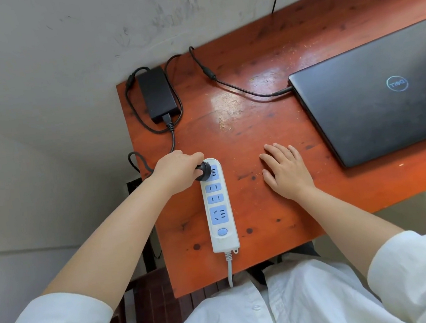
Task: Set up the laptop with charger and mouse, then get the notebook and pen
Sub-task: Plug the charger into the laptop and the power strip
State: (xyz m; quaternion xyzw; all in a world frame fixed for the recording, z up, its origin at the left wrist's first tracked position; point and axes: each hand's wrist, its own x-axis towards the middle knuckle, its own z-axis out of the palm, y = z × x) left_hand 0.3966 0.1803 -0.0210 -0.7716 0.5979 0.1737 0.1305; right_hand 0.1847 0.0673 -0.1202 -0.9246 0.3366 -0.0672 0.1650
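A closed dark grey laptop (373,92) lies at the right of the reddish wooden desk (255,120). The charger's thin cable (238,89) is plugged into the laptop's left side and runs back to the black charger brick (157,93) at the desk's far left corner. My left hand (177,171) grips the black mains plug (203,171) at the top socket of the white and blue power strip (218,205). My right hand (287,170) rests flat on the desk, fingers spread, holding nothing. No mouse, notebook or pen is in view.
The power strip's grey cord (229,270) hangs over the desk's near edge toward my white shirt. A loop of black cable (134,160) hangs off the desk's left edge. A scuffed wall stands behind the desk, and a dark wooden chair (153,307) sits at lower left.
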